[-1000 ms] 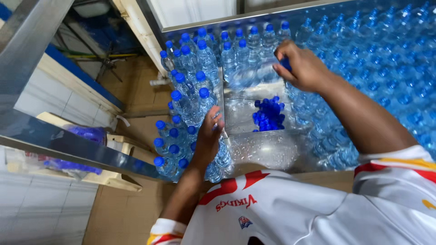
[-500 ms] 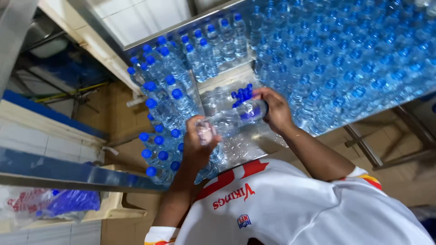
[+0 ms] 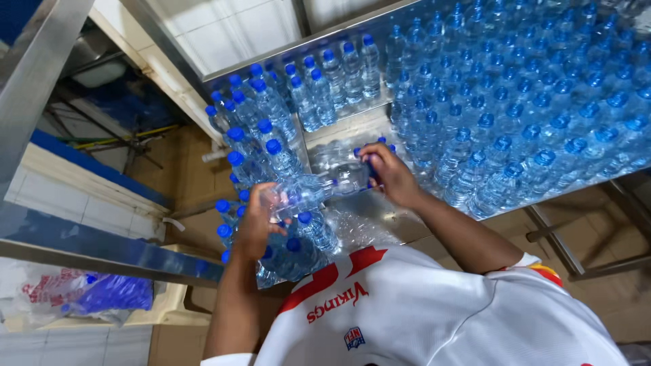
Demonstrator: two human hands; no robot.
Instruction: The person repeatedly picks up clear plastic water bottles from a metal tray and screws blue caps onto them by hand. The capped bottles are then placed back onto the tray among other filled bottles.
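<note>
My left hand (image 3: pixel 254 224) and my right hand (image 3: pixel 390 173) hold a clear plastic water bottle (image 3: pixel 319 190) on its side between them. The left hand grips its base end, and the right hand's fingers are closed around its blue-capped end. The bottle hangs over a gap in the steel table (image 3: pixel 366 125), where crumpled clear plastic film (image 3: pixel 359 227) lies. Upright blue-capped bottles (image 3: pixel 271 146) stand packed to the left of the gap, and a much larger field of bottles (image 3: pixel 529 102) fills the right side.
A row of bottles (image 3: pixel 342 68) stands at the table's far edge below a tiled wall (image 3: pixel 224 30). A steel beam (image 3: pixel 95 247) crosses lower left, with a plastic bag of blue items (image 3: pixel 88 295) under it. Table legs (image 3: pixel 549 237) show at right.
My right hand has drawn back from the far bottles to the middle gap. Both hands have come together and now hold one bottle on its side. The view has tilted.
</note>
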